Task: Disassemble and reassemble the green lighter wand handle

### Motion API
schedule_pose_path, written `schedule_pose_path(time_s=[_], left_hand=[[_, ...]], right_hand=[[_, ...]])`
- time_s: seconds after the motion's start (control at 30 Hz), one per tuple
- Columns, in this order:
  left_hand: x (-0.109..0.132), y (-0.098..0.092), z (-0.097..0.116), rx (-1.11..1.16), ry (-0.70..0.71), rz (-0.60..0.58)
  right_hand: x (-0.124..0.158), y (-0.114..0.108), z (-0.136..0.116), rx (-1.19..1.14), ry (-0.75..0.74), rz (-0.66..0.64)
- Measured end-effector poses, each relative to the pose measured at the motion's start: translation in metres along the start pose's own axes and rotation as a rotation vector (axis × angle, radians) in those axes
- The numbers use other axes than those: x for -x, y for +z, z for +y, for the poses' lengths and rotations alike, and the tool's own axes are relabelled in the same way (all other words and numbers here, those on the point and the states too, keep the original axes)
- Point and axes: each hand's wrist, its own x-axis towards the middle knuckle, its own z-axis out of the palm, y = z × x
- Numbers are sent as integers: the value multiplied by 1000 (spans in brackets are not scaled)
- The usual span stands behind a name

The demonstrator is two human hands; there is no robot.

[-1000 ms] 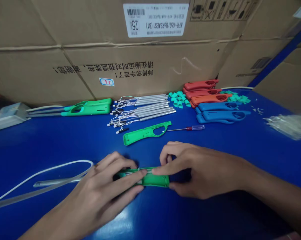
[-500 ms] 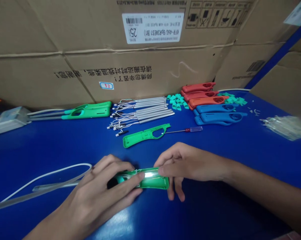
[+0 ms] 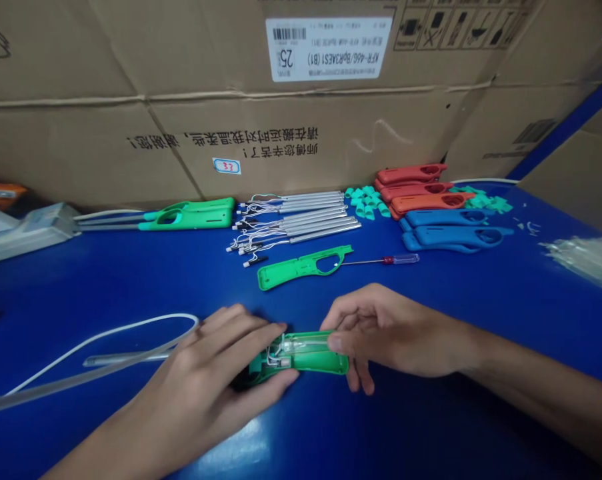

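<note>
A green half-shell (image 3: 321, 362) lies low in the middle, its open side up, with a clear tube (image 3: 305, 343) and white wires inside. My left hand (image 3: 205, 373) grips the shell's left part, fingers over the far edge and thumb along the near edge. At the right end my right hand (image 3: 375, 333) pinches the shell and tube, thumb on top, lower fingers hanging loose. Beyond them rests another green half-shell (image 3: 285, 270), beside a screwdriver (image 3: 403, 259) with a clear and red handle.
Silver rods with wires (image 3: 321, 223), teal caps (image 3: 365, 201), red shells (image 3: 411, 175) and blue shells (image 3: 451, 237) line the back before a cardboard box (image 3: 231, 60). Clear parts (image 3: 585, 260) lie right, green lighter bodies (image 3: 201, 215) left. A white cable (image 3: 131, 322) loops at left.
My left index finger has lifted off the clear tube and drawn back to the left, uncovering the wires. The whole view has shifted slightly, so things appear farther right.
</note>
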Motion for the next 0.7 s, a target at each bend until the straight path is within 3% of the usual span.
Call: schedule_pose_path(time_s=[0.37, 0.7], left_hand=[[4, 4, -4, 49, 4, 9], [5, 6, -3, 49, 13, 8]], right_hand=[[-5, -3, -1, -107, 36, -67], [-2, -2, 0, -29, -1, -67]])
